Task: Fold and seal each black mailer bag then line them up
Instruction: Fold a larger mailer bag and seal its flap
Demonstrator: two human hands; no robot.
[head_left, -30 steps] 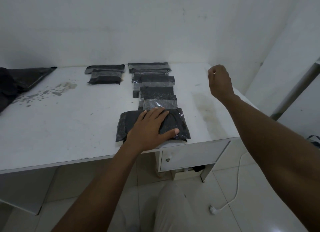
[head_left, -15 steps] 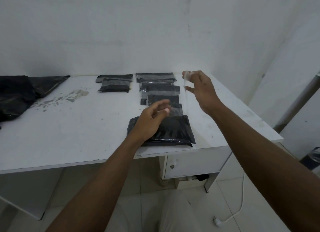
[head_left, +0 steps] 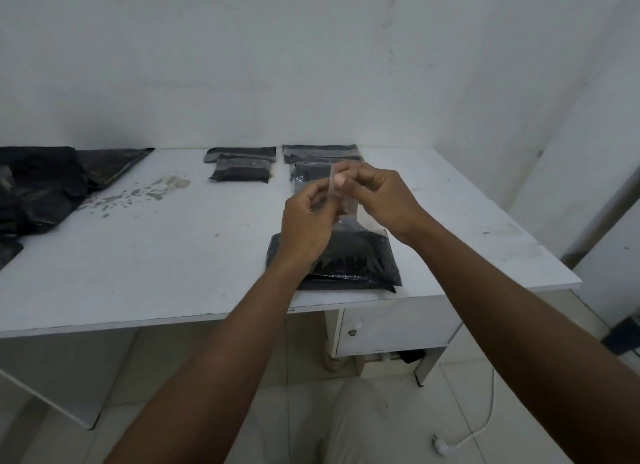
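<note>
1. Floor, 5 o'clock of frame: white plug (head_left: pixel 440 447) with cord trailing right. Trouser knee (head_left: pixel 356 418) at 6 o'clock.
2. Under the right part of table (head_left: pixel 138 273): white drawer (head_left: pixel 391 328) with a small round knob.
3. On table by front edge, just right of centre: black bag (head_left: pixel 356 259), folded, flat, glossy. Left part hidden by the left wrist.
4. Over bag's 11 o'clock corner: left hand (head_left: pixel 304 228), raised off the bag, fingers curled in, thumb and fingertips pinching clear tape (head_left: pixel 348 204) on its left side.
5. Over bag's 1 o'clock: right hand (head_left: pixel 384 197), fingers curled, thumb and forefinger pinching the tape's top end.
6. Tape held between both hands, hanging down and right, lower end close above bag's far edge. Touching or not: cannot tell.
7. Behind hands, 12 o'clock of bag: row (head_left: pixel 322 152) of sealed bags running to table's far edge, mostly hidden by hands.
8. At 9 o'clock of row's far end, apart from it: stack (head_left: pixel 242 166) of two sealed bags.
9. At 9 o'clock of stack: grey stain (head_left: pixel 152 190) on the tabletop.
10. Table's left end, 9 o'clock of frame: black pile (head_left: pixel 41 190) of crumpled plastic.
11. Behind everything: white wall (head_left: pixel 242 65).
</note>
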